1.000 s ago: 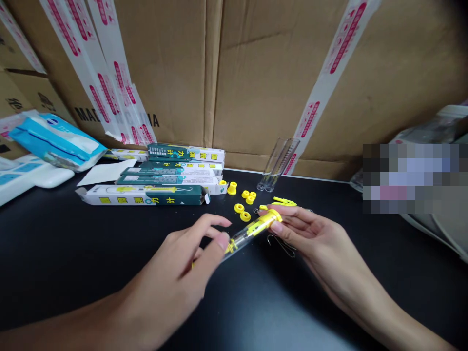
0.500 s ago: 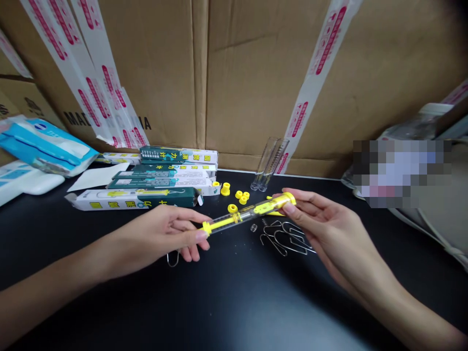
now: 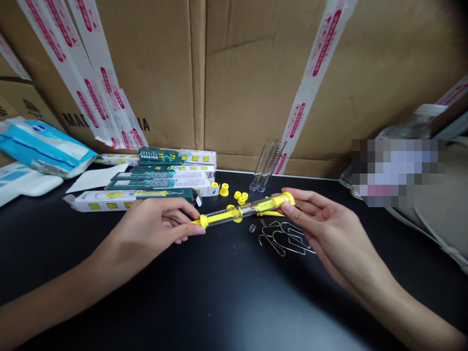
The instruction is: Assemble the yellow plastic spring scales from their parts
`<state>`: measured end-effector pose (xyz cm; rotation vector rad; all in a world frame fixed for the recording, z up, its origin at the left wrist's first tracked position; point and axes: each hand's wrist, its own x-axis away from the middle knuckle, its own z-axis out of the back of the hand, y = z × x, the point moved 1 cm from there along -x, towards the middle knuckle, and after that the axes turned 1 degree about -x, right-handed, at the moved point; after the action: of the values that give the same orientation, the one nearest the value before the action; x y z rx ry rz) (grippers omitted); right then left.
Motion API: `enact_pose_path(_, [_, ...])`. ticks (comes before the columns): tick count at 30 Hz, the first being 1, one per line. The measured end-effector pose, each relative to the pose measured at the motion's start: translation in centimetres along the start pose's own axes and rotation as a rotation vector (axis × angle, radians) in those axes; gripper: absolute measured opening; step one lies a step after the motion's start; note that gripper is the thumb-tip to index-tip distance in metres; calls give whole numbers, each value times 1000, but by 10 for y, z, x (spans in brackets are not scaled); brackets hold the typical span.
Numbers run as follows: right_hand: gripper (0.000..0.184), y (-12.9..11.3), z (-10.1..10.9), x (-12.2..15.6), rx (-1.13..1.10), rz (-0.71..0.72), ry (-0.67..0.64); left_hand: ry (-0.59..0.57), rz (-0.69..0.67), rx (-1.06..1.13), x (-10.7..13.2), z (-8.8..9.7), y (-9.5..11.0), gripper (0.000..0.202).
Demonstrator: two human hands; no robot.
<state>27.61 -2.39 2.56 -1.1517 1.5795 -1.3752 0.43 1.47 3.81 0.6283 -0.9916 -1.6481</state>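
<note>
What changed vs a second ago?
Left hand moved from partway along the clear tube to its left end and now pinches the yellow end piece. That end swung up, so the tube lies closer to level.

Unchanged: right hand gripping the yellow cap; printed boxes and two loose cylinders in place.

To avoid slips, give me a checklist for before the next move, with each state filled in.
1. Left hand on the tube: ok, fingers at its yellow end piece.
2. Right hand on the other end: ok, fingers hold the yellow cap.
3. End piece fully seated: cannot tell, fingers partly cover it.
4. No loose parts near the right hand: not ok, wire hooks lie close by on the table.
5. Spare tubes in sight: ok, two in front of the carton.
</note>
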Motion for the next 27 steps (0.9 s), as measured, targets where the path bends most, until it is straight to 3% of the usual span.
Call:
enact_pose_path(4, [50, 1, -1, -1, -15, -15, 8, 13, 33, 96, 4, -1, 7, 24])
enact_pose_path(12, [48, 3, 4, -6, -45, 11, 23, -144, 69, 151, -3, 5, 7, 25])
enact_pose_path(22, [42, -1, 3, -5, -77, 15, 18, -19, -18, 142, 0, 7, 11, 14])
enact_pose_path(27, [44, 0, 4, -7, -34, -2, -6, -15, -31, 131, 2, 4, 14, 13])
